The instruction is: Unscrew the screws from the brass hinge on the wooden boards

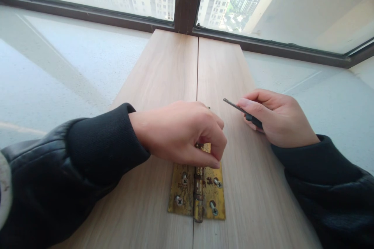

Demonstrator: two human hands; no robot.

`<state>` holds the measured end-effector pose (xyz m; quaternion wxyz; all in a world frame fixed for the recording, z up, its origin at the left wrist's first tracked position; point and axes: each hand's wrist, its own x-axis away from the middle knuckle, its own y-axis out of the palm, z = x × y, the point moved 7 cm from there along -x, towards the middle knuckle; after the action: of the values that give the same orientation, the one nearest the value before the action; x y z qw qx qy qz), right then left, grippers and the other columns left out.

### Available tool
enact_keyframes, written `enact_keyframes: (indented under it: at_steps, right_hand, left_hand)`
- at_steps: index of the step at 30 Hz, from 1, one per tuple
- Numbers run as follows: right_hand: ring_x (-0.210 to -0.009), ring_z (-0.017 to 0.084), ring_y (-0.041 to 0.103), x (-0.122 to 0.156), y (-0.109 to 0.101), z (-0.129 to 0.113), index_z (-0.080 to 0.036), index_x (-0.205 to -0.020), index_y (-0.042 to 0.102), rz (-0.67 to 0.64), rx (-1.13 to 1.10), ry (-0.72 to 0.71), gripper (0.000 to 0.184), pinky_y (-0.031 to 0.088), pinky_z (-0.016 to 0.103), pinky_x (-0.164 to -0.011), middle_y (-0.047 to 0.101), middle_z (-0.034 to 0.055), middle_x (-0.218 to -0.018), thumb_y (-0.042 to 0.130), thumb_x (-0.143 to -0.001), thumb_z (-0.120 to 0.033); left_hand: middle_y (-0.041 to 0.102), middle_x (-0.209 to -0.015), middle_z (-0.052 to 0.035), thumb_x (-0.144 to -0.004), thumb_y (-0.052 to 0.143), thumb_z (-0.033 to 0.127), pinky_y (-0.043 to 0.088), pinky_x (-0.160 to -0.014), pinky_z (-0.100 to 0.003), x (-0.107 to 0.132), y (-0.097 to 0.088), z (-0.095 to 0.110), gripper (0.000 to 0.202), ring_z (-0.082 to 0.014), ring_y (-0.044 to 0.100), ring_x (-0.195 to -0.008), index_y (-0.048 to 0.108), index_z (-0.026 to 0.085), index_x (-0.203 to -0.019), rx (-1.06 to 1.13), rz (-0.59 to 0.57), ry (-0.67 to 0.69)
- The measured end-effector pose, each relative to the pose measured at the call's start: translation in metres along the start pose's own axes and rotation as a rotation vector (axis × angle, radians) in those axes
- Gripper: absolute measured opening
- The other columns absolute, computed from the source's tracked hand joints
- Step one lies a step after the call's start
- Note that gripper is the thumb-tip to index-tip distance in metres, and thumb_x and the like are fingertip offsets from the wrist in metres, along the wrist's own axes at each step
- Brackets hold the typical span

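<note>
Gripping a slim, metal-shafted screwdriver (pixel 253 120) with dark handle: right hand (pixel 282 120), fingers curled closed. Left hand (pixel 187 134), bent over a hinge's (pixel 198 194) far part; thumb and forefinger nearly together, anything pinched cannot be told. Hinge: brass-coloured, stained, barrel-jointed, across the seam of two pale wood-grain boards (pixel 152 70); cross-head screws (pixel 179 201) in both leaves.

hinge (pixel 199 192): brassy yellow, brown-blotched | screws (pixel 179 201): silver | boards (pixel 169 70): beige, grained | cuffs (pixel 102 148): black
</note>
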<state>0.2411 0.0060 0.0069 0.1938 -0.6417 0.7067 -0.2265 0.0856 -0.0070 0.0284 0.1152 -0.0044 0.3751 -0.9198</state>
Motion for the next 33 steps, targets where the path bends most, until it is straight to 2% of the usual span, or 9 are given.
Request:
enact_keyframes:
  at_steps: [6, 14, 21, 28, 33]
  right_hand:
    - [-0.041, 0.008, 0.045, 0.001, -0.001, 0.003, -0.02, -0.071, 0.061, -0.011, -0.007, 0.009, 0.023, 0.032, 0.022, -0.038, 0.051, -0.0033, -0.051, 0.063, -0.086, -0.037]
    - [-0.04, 0.008, 0.043, 0.003, -0.002, 0.006, -0.021, -0.071, 0.061, 0.003, -0.027, 0.008, 0.023, 0.03, 0.023, -0.037, 0.05, -0.0039, -0.05, 0.064, -0.084, -0.039]
    - [-0.039, 0.007, 0.041, 0.004, -0.002, 0.005, -0.02, -0.071, 0.061, 0.007, -0.043, 0.019, 0.022, 0.028, 0.022, -0.036, 0.049, -0.0047, -0.049, 0.064, -0.085, -0.037]
    - [-0.04, 0.007, 0.044, 0.003, -0.001, 0.002, -0.019, -0.072, 0.062, -0.005, -0.011, 0.005, 0.022, 0.032, 0.021, -0.038, 0.051, -0.0041, -0.051, 0.064, -0.086, -0.037]
    - [-0.039, 0.006, 0.043, 0.001, 0.0, 0.0, -0.018, -0.072, 0.062, -0.009, -0.014, 0.002, 0.022, 0.031, 0.021, -0.037, 0.051, -0.0044, -0.05, 0.064, -0.085, -0.036]
  left_hand:
    - [0.057, -0.07, 0.0007, -0.08, 0.069, 0.014, 0.042, -0.066, -0.02, 0.0, 0.004, 0.001, 0.007, -0.009, 0.052, -0.067, 0.073, 0.017, -0.075, 0.051, -0.053, 0.037]
    - [0.055, -0.067, 0.0025, -0.08, 0.071, 0.016, 0.042, -0.079, -0.025, -0.001, 0.006, 0.002, 0.008, -0.0097, 0.05, -0.068, 0.071, 0.019, -0.073, 0.014, -0.077, 0.072]
    - [0.057, -0.067, 0.0017, -0.08, 0.073, 0.018, 0.041, -0.075, -0.025, -0.001, 0.006, 0.002, 0.006, -0.0102, 0.05, -0.069, 0.073, 0.019, -0.074, -0.004, -0.083, 0.076]
    - [0.054, -0.063, 0.0023, -0.08, 0.073, 0.022, 0.039, -0.059, -0.021, 0.001, -0.001, -0.003, 0.005, -0.0079, 0.05, -0.06, 0.075, 0.018, -0.077, 0.029, 0.043, 0.039]
    - [0.053, -0.062, 0.0031, -0.08, 0.072, 0.023, 0.037, -0.056, -0.02, 0.0, -0.004, 0.001, 0.009, -0.007, 0.049, -0.059, 0.073, 0.019, -0.073, -0.039, 0.093, 0.052]
